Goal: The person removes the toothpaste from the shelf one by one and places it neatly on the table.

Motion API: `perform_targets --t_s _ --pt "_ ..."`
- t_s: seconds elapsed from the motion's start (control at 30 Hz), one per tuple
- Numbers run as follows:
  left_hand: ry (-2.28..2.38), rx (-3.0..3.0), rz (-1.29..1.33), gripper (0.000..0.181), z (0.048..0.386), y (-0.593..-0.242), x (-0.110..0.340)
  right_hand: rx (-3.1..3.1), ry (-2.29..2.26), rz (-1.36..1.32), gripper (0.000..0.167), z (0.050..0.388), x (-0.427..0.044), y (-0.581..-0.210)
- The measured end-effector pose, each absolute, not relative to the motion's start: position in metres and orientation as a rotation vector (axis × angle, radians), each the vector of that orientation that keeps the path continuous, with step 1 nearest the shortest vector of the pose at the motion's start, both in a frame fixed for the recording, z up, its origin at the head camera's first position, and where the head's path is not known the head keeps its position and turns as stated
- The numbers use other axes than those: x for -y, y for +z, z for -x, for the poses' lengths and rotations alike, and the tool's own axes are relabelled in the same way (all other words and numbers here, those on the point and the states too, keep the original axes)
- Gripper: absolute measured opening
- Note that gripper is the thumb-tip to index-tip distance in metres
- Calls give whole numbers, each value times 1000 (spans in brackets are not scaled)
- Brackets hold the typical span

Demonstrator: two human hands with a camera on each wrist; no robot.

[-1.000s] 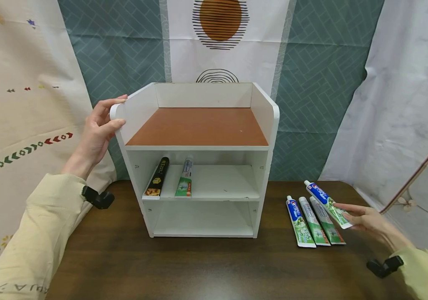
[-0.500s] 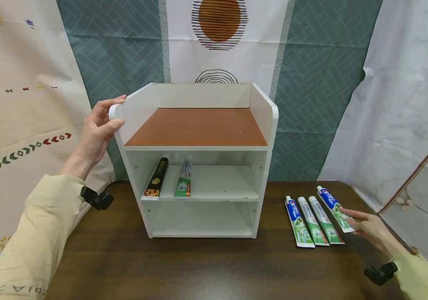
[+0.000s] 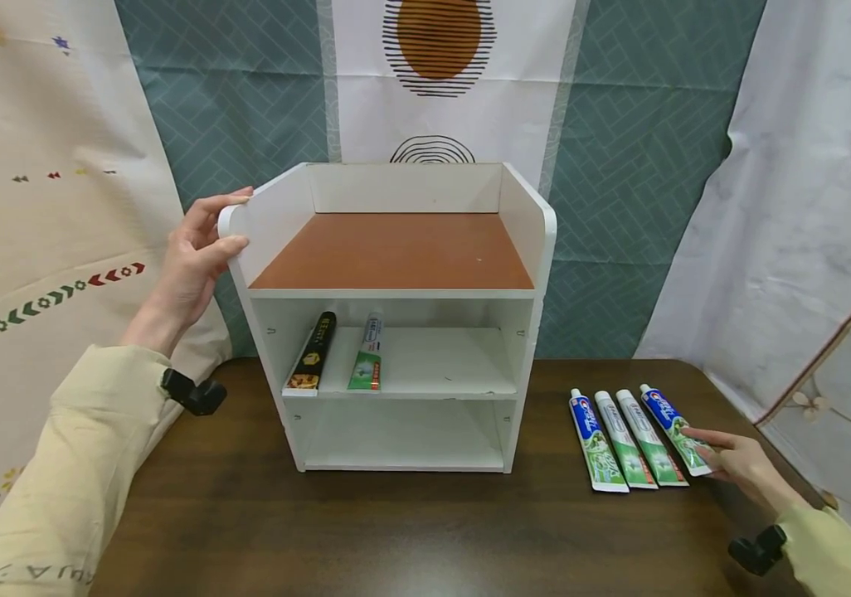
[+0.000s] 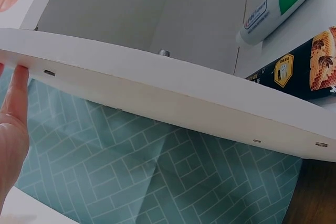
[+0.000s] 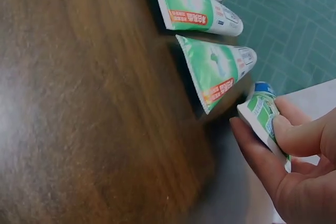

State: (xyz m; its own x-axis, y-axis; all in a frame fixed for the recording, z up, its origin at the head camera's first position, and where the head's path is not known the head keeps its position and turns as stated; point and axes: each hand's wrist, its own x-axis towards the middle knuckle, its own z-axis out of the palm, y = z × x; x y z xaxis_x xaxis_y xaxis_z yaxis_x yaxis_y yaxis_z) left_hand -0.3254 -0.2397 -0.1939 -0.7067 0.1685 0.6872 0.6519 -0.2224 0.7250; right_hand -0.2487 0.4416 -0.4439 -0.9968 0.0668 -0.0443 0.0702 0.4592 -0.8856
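The left hand [image 3: 190,265] grips the top left side panel of a white shelf unit [image 3: 399,294]; in the left wrist view, fingers of that hand [image 4: 13,124] touch the panel. At the right of the table, the right hand [image 3: 750,468] pinches the lower end of a blue-and-green toothpaste tube [image 3: 668,417]. The right wrist view shows thumb and fingers of this hand [image 5: 294,156] round the tube [image 5: 262,114]. Left of it lie two green-and-white tubes [image 3: 625,439] [image 3: 649,439] and another blue-and-green tube [image 3: 595,444], side by side, caps pointing away.
On the unit's middle shelf [image 3: 444,365] lie a black tube [image 3: 312,352] and a green-and-white tube [image 3: 368,352]. The lower compartment [image 3: 403,439] holds nothing. Behind the brown table [image 3: 410,531] hang patterned cloths [image 3: 642,166].
The right hand has moved its tube rightward and down, away from above the green-and-white tubes to beside the row. The left hand keeps its grip on the unit.
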Motion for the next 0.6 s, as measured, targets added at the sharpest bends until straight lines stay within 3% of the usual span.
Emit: perform_targets --t_s 0.6 --pt "-2010 1697 962 38 326 -194 240 -3046 -1244 42 30 247 -439 -453"
